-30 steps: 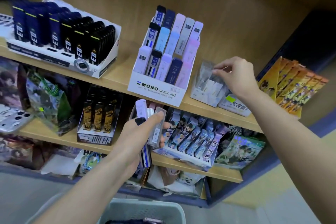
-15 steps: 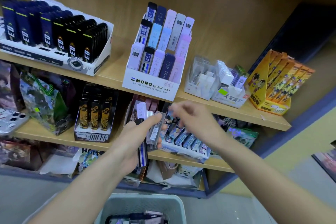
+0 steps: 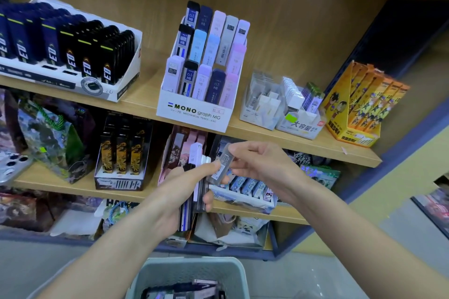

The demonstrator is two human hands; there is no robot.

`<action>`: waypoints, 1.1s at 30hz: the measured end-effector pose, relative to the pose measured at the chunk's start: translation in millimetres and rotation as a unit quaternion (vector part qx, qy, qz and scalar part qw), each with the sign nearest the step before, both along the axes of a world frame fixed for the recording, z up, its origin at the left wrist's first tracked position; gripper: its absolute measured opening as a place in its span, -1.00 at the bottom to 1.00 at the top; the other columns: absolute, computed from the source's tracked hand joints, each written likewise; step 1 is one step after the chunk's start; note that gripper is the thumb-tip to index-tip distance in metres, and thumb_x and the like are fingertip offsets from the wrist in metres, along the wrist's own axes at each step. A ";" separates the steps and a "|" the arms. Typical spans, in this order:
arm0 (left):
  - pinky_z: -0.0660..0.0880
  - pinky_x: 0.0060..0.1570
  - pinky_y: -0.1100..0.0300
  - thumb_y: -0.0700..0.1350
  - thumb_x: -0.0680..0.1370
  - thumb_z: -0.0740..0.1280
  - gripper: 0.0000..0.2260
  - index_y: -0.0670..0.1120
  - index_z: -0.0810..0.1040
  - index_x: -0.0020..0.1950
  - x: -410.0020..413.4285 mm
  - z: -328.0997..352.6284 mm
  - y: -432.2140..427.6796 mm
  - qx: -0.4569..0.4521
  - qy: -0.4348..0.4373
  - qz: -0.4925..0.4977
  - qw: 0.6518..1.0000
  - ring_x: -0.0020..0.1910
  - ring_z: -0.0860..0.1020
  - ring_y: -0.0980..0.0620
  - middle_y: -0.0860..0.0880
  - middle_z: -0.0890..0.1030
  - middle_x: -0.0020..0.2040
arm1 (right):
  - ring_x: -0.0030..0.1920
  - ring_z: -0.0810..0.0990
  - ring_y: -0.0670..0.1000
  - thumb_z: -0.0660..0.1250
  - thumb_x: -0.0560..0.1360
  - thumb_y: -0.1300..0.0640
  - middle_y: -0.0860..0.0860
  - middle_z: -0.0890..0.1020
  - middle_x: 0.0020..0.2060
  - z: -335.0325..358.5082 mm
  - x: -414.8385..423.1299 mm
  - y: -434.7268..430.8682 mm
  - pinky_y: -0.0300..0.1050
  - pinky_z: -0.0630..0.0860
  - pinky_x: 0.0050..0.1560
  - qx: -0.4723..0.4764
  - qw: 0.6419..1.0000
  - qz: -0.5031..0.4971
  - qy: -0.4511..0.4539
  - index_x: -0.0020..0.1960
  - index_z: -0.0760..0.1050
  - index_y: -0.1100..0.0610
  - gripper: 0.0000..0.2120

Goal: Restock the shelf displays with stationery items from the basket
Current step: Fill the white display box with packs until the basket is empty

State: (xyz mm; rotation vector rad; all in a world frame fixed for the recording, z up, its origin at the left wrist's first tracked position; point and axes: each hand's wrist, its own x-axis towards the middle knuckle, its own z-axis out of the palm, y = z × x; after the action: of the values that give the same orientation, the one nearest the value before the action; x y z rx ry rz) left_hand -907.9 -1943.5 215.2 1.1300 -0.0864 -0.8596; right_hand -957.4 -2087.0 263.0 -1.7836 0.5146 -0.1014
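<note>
My left hand (image 3: 181, 193) has its grip clamped round a bundle of lead cases (image 3: 195, 153), upright in front of the middle shelf (image 3: 53, 183); my right hand (image 3: 263, 165) pinches one clear case (image 3: 222, 165) beside my left thumb; the basket (image 3: 170, 267) sits below my arms, packs inside; the white display box (image 3: 194, 114) stands on the top shelf (image 3: 138, 98).

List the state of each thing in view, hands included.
left hand: gripping a stack of lead cases, upright.
right hand: pinching the clear case by its top end.
clear case: tilted, between both hands, not yet shelved.
MONO display: on the upper shelf, tiers stocked.
basket: below the hands, items inside.
</note>
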 end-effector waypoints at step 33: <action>0.62 -0.34 0.21 -0.18 0.49 0.40 -0.80 -0.25 0.55 0.05 6.2 1.9 9.3 0.030 0.051 0.023 0.998 -0.30 0.68 -0.05 -0.25 0.68 -0.21 | -0.22 0.53 -0.12 0.44 0.45 0.17 0.01 0.60 -0.20 70.0 71.5 -96.8 -0.37 0.51 -0.14 -0.511 0.849 -0.054 -0.125 0.01 0.55 0.15 -0.84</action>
State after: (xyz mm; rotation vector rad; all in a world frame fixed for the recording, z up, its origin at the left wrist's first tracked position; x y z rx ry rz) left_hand -901.7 -1934.2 217.1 1.1370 0.0501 -0.8822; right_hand -885.8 -2183.8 333.0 -2.7165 0.3821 -0.8051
